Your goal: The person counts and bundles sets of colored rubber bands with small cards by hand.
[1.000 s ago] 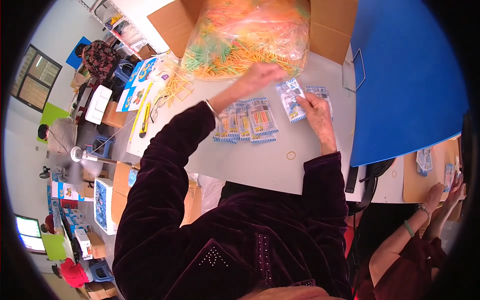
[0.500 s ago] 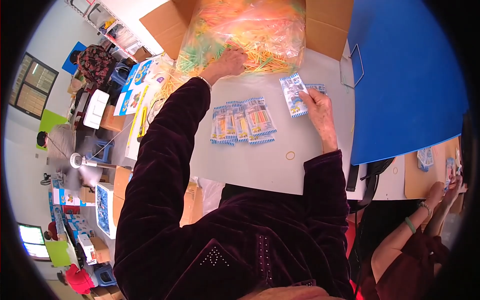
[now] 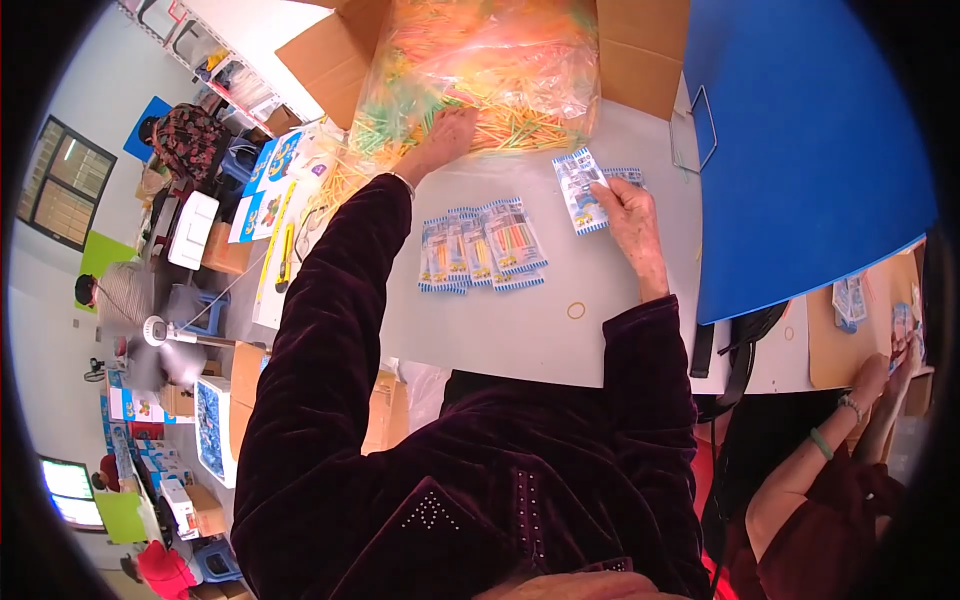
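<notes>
My left hand reaches onto the colourful thin sticks at the front of a large clear plastic bag; its fingertips are hidden among them, so I cannot make out what they hold. My right hand pinches a blue-and-white packet between thumb and fingers. Another packet lies partly behind that hand. Several overlapping packets with coloured sticks inside lie on the grey table between my forearms.
A cardboard box surrounds the bag. A rubber band lies near the table's front edge. Yellow cutter at left, blue panel at right. Beyond the panel, a co-worker's hands handle a packet. Other people are at the far left.
My left hand has shifted slightly left and down, still at the sticks. My right hand keeps its hold on the packet. The whole view has shifted slightly.
</notes>
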The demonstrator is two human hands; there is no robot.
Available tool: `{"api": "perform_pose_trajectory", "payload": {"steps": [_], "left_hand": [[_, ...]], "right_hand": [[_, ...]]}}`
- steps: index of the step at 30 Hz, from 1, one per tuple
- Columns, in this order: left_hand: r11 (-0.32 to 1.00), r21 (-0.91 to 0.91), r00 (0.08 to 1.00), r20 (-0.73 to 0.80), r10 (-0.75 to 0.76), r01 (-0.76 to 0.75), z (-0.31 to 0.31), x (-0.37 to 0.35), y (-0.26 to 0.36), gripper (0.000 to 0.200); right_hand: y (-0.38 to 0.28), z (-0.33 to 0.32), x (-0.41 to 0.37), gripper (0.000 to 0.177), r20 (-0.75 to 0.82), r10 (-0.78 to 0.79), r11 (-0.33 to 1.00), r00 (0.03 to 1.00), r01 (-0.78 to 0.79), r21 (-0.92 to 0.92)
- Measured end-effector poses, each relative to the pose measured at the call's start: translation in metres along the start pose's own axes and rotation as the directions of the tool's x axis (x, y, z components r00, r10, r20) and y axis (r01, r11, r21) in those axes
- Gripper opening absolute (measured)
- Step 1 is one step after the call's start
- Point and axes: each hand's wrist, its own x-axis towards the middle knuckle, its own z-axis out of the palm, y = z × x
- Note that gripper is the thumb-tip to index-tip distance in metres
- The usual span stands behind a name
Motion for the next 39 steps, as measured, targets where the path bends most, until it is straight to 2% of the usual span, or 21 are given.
{"api": "perform_pose_trajectory", "payload": {"steps": [1, 4, 6, 7, 9, 13, 14, 15, 16, 18, 20, 21, 23, 24, 26, 27, 29, 32, 35, 37, 39], "left_hand": [[1.000, 0.002, 1.000, -0.002, 0.001, -0.001, 0.000, 0.000, -0.003, 0.023], [0.968, -0.219, 0.993, 0.021, -0.120, 0.121, -0.008, 0.006, -0.004, 0.024], [0.868, -0.462, 0.962, -0.097, -0.254, 0.182, -0.019, 0.012, 0.001, 0.024], [0.868, -0.461, 0.962, -0.098, -0.254, 0.183, -0.029, 0.015, 0.003, 0.024], [0.673, -0.686, 0.938, 0.041, -0.343, 0.276, -0.045, 0.020, 0.005, 0.022], [0.534, -0.824, 0.939, -0.004, -0.343, 0.192, -0.056, 0.033, 0.008, 0.021], [0.173, -0.946, 0.874, 0.170, -0.456, 0.274, -0.061, 0.037, 0.013, 0.020], [-0.217, -0.929, 0.791, 0.368, -0.488, 0.298, -0.065, 0.042, 0.021, 0.019], [-0.218, -0.929, 0.792, 0.368, -0.487, 0.297, -0.062, 0.046, 0.025, 0.019], [-0.517, -0.810, 0.723, 0.531, -0.443, 0.278, -0.058, 0.056, 0.035, 0.019], [-0.596, -0.756, 0.717, 0.572, -0.399, 0.271, -0.059, 0.058, 0.062, 0.018], [-0.668, -0.696, 0.709, 0.609, -0.356, 0.263, -0.059, 0.059, 0.078, 0.018], [-0.700, -0.661, 0.733, 0.613, -0.295, 0.270, -0.047, 0.060, 0.104, 0.017], [-0.749, -0.589, 0.722, 0.655, -0.222, 0.304, -0.047, 0.058, 0.122, 0.018], [-0.790, -0.507, 0.709, 0.692, -0.136, 0.343, -0.047, 0.053, 0.157, 0.019], [-0.817, -0.493, 0.752, 0.649, -0.117, 0.298, -0.047, 0.050, 0.174, 0.019], [-0.844, -0.471, 0.794, 0.601, -0.095, 0.255, -0.051, 0.045, 0.202, 0.020], [-0.798, -0.573, 0.817, 0.541, -0.197, 0.187, -0.060, 0.038, 0.226, 0.024], [-0.734, -0.663, 0.835, 0.480, -0.268, 0.146, -0.058, 0.033, 0.236, 0.026], [-0.705, -0.695, 0.779, 0.519, -0.352, 0.145, -0.058, 0.035, 0.238, 0.023], [-0.691, -0.711, 0.785, 0.499, -0.367, 0.130, -0.058, 0.037, 0.235, 0.021]], "right_hand": [[0.000, 0.000, 0.000, 0.022, -0.009, -0.010, 1.000, 1.000, 0.010, 0.013], [-0.001, -0.001, 0.002, 0.022, -0.022, 0.018, 0.998, 1.000, -0.017, 0.060], [0.000, 0.000, 0.002, 0.022, -0.021, 0.058, 0.994, 0.998, -0.056, 0.093], [0.002, 0.000, 0.002, 0.022, -0.015, 0.054, 0.994, 0.998, -0.052, 0.100], [0.007, 0.001, 0.004, 0.022, -0.008, 0.048, 0.993, 0.999, -0.047, 0.108], [-0.005, 0.002, 0.003, 0.018, 0.005, 0.170, 0.940, 0.985, -0.164, 0.300], [-0.011, 0.001, 0.002, 0.017, 0.015, 0.244, 0.890, 0.970, -0.230, 0.393], [-0.007, 0.001, 0.002, 0.017, 0.013, 0.244, 0.891, 0.970, -0.229, 0.392], [0.000, 0.002, 0.004, 0.017, 0.040, 0.257, 0.834, 0.965, -0.243, 0.495], [0.006, 0.006, 0.007, 0.019, 0.065, 0.271, 0.766, 0.961, -0.256, 0.590], [0.004, 0.014, 0.009, 0.024, -0.004, 0.314, 0.564, 0.949, -0.183, 0.805], [0.004, 0.018, 0.010, 0.024, -0.010, 0.317, 0.568, 0.948, -0.181, 0.803], [0.003, 0.025, 0.014, 0.026, -0.061, 0.347, 0.397, 0.936, -0.088, 0.914], [-0.002, 0.028, 0.015, 0.026, -0.070, 0.352, 0.400, 0.933, -0.083, 0.913], [-0.011, 0.028, 0.018, 0.024, -0.044, 0.463, 0.124, 0.885, -0.015, 0.992], [0.001, 0.031, 0.023, 0.024, -0.052, 0.467, 0.129, 0.883, -0.009, 0.992], [0.033, 0.041, 0.032, 0.026, -0.065, 0.356, -0.097, 0.932, 0.106, 0.990], [0.018, 0.035, 0.027, 0.027, -0.058, 0.493, -0.121, 0.868, 0.134, 0.984], [0.012, 0.034, 0.025, 0.027, -0.081, 0.499, -0.038, 0.863, 0.115, 0.993], [0.018, 0.038, 0.029, 0.027, -0.074, 0.484, -0.051, 0.872, 0.112, 0.992], [0.020, 0.041, 0.034, 0.027, -0.068, 0.471, -0.061, 0.880, 0.109, 0.992]]}}
